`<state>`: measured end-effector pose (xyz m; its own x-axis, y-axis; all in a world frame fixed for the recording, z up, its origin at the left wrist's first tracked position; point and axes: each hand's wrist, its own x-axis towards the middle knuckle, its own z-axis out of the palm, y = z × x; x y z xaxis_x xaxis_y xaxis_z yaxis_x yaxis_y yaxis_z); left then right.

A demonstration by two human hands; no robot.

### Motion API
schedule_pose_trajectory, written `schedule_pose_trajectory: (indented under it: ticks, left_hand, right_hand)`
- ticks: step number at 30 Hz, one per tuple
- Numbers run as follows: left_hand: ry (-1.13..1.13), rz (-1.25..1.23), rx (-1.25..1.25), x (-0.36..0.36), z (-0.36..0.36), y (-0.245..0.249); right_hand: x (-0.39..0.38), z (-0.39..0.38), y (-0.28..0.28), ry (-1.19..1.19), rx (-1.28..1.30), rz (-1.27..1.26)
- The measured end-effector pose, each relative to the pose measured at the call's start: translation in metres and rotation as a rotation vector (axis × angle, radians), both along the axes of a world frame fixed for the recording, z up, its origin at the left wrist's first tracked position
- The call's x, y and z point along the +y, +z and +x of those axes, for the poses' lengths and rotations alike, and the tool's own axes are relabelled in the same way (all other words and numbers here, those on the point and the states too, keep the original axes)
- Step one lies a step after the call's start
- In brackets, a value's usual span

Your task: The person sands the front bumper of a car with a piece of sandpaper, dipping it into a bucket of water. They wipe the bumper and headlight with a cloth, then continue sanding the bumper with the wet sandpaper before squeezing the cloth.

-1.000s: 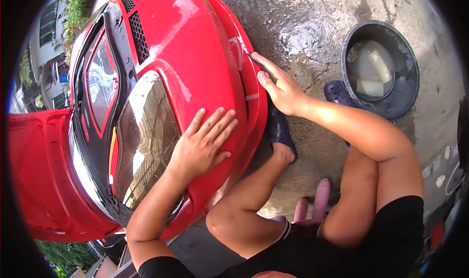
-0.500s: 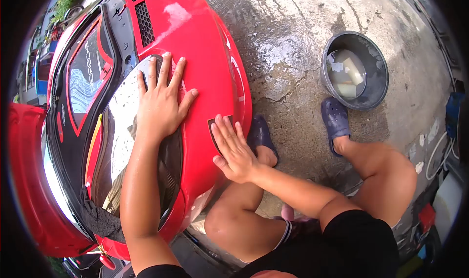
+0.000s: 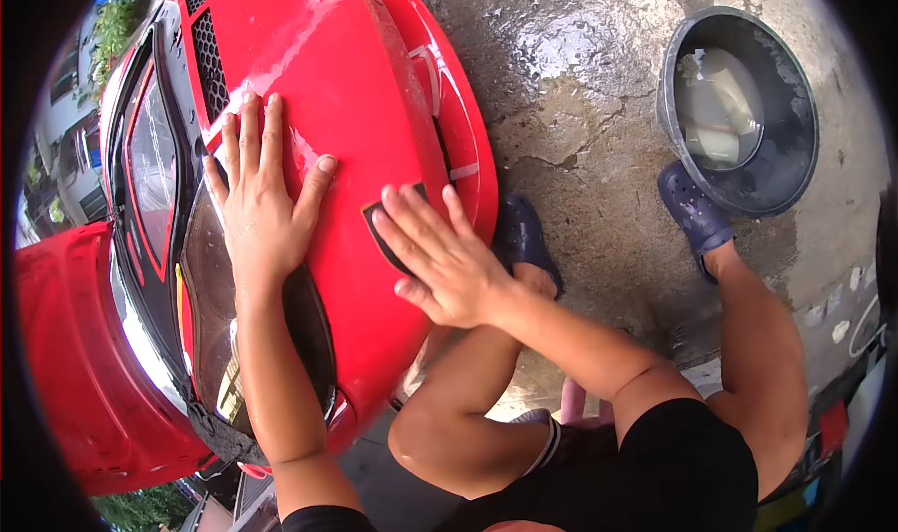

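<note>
My left hand (image 3: 265, 204) lies flat with spread fingers on a red car bumper (image 3: 360, 148), above the headlight (image 3: 210, 251). Beneath the outstretched fingers of my right hand (image 3: 447, 256) is a dark piece of sandpaper (image 3: 382, 237) with a thin brownish edge, held against the curved red surface. Part of the sandpaper is hidden by the fingers. A black mesh vent (image 3: 208, 59) sits in the red panel beyond my left fingertips.
A dark bucket (image 3: 790, 92) with cloudy water and pale pieces in it stands at the right on wet concrete (image 3: 599, 195). My feet in blue clogs (image 3: 694, 209) are beside the car. The red hood (image 3: 103, 345) stands raised at left.
My right hand and the sandpaper have shifted up and left across the bumper. The left hand stays flat on the car. The view has turned, so the bucket appears further right.
</note>
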<state>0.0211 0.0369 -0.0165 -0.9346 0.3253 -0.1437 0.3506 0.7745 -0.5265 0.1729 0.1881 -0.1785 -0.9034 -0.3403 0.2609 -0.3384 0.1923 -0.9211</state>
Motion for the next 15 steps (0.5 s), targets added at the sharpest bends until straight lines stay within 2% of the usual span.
schedule_pose_trajectory:
  ticks: [1, 3, 4, 7, 8, 11, 12, 15]
  left_hand:
    - [0.017, 0.020, -0.018, 0.002, 0.001, 0.002]
    - [-0.004, 0.055, -0.012, 0.002, 0.001, 0.002]
    - [0.000, 0.053, -0.010, 0.002, 0.000, 0.002]
    - [0.003, 0.058, -0.003, 0.003, 0.001, 0.001]
    - [-0.002, 0.056, 0.004, 0.003, 0.000, 0.001]
    - [0.001, 0.059, 0.002, 0.004, -0.001, 0.001]
    - [0.005, 0.045, -0.001, 0.004, -0.001, 0.001]
    - [0.003, 0.030, 0.016, 0.005, 0.000, -0.001]
  right_hand:
    - [0.007, -0.027, -0.006, -0.086, -0.015, -0.044]
    - [0.016, -0.048, -0.015, -0.199, 0.046, 0.025]
    - [0.019, -0.035, -0.010, -0.178, 0.070, 0.076]
    - [-0.002, 0.061, -0.007, -0.080, -0.070, -0.019]
    - [-0.002, 0.063, -0.005, -0.085, -0.087, -0.003]
    - [0.011, -0.019, 0.003, -0.138, -0.137, 0.020]
    - [0.011, -0.037, 0.000, -0.174, -0.119, 0.103]
    - [0.004, 0.009, 0.005, -0.138, -0.166, -0.018]
